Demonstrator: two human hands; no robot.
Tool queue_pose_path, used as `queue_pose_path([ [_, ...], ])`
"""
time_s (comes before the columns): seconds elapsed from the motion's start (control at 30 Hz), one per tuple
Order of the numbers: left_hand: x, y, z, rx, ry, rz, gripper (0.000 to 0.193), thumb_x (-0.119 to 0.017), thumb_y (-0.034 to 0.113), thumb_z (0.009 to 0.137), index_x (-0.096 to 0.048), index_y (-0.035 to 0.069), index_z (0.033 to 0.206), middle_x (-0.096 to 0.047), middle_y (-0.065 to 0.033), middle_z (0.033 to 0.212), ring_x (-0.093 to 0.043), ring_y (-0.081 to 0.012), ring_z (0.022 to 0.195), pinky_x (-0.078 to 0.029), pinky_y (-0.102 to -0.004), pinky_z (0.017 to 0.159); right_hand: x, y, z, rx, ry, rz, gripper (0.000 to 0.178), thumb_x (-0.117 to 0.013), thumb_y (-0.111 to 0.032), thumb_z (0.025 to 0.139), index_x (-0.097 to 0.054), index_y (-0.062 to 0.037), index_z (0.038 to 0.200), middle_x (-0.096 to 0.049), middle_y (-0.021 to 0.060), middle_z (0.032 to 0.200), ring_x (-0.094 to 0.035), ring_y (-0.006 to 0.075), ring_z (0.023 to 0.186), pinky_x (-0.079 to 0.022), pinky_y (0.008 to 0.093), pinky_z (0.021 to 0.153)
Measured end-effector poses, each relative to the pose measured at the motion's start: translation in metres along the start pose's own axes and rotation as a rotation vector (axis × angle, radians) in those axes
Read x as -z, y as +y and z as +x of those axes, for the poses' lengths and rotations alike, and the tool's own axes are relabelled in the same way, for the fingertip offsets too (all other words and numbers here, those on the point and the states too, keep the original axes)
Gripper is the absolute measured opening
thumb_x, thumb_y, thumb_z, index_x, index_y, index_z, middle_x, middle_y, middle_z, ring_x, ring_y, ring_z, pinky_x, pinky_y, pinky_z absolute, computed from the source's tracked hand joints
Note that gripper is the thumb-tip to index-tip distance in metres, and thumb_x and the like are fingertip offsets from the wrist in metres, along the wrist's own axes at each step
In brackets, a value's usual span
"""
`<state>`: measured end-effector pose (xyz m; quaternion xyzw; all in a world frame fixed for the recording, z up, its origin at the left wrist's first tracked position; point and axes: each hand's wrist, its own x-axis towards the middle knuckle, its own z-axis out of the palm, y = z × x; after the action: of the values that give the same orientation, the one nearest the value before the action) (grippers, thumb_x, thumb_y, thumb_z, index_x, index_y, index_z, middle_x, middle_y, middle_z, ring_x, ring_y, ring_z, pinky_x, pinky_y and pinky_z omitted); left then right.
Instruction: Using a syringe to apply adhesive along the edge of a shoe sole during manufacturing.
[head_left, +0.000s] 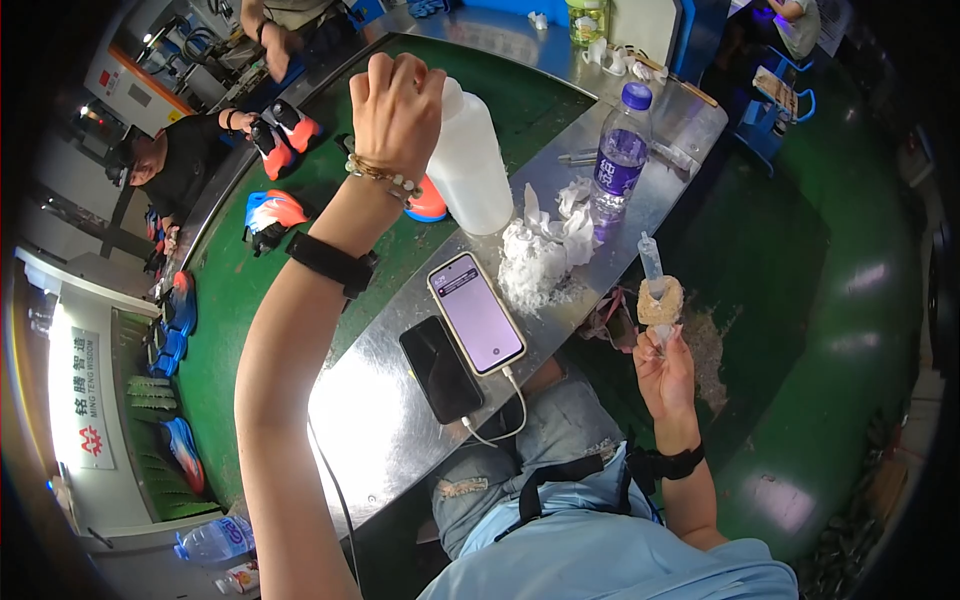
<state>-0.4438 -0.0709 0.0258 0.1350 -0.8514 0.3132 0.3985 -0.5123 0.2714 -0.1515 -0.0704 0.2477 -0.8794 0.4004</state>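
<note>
My left hand is closed around the neck of a white translucent plastic bottle, which leans over the edge of the metal shelf. The fingers hide its top. Off to the right, above the floor, my right hand pinches a small translucent plastic piece. Around this sits a tan, spongy block, with a clear plastic tube sticking up out of it. Just right of the white bottle lies a heap of crumpled white tissue.
Two phones, one lit and one dark, lie on the metal shelf with a white cable. A purple-capped water bottle stands beyond the tissue. Orange and blue shoes rest on the green belt. Co-workers are across it.
</note>
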Motion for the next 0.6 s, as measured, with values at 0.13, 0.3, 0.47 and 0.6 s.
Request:
queue_pose_path([
  [0.13, 0.008, -0.006, 0.005, -0.007, -0.131, -0.007, 0.024, -0.056, 0.008, 0.068, -0.065, 0.017, 0.088, -0.054, 0.0005, 0.090, -0.047, -0.0191, 0.087, -0.037, -0.0340, 0.075, 0.005, 0.000, 0.001, 0.009, 0.014, -0.020, 0.023, -0.048, -0.025, 0.090, -0.050, -0.0022, 0.095, -0.047, 0.0042, 0.076, -0.042, 0.0121, 0.069, -0.035, 0.0230, 0.063],
  [0.3, 0.019, -0.024, 0.018, -0.010, -0.434, -0.089, 0.038, -0.052, 0.001, 0.071, -0.064, 0.021, 0.101, -0.055, 0.0003, 0.091, -0.047, -0.0194, 0.088, -0.036, -0.0332, 0.077, 0.003, 0.000, 0.001, -0.014, 0.018, 0.001, 0.023, -0.048, -0.024, 0.091, -0.050, -0.0018, 0.097, -0.048, 0.0048, 0.077, -0.043, 0.0120, 0.069, -0.036, 0.0228, 0.063],
  [0.47, 0.033, -0.033, 0.036, -0.030, -0.663, -0.096, 0.039, -0.052, 0.000, 0.075, -0.062, 0.021, 0.106, -0.055, -0.0001, 0.090, -0.045, -0.0193, 0.091, -0.032, -0.0332, 0.080, 0.002, 0.001, -0.001, -0.019, 0.007, 0.028, 0.023, -0.047, -0.023, 0.091, -0.050, -0.0009, 0.099, -0.049, 0.0052, 0.077, -0.044, 0.0126, 0.069, -0.037, 0.0233, 0.063],
  [0.6, 0.034, -0.044, 0.034, -0.020, -0.630, -0.213, 0.032, -0.053, 0.004, 0.081, -0.061, 0.020, 0.107, -0.058, -0.0005, 0.089, -0.046, -0.0188, 0.092, -0.030, -0.0354, 0.084, 0.003, 0.001, -0.002, -0.015, -0.003, 0.038, 0.025, -0.047, -0.023, 0.091, -0.049, -0.0002, 0.100, -0.049, 0.0050, 0.077, -0.044, 0.0128, 0.070, -0.038, 0.0233, 0.063],
])
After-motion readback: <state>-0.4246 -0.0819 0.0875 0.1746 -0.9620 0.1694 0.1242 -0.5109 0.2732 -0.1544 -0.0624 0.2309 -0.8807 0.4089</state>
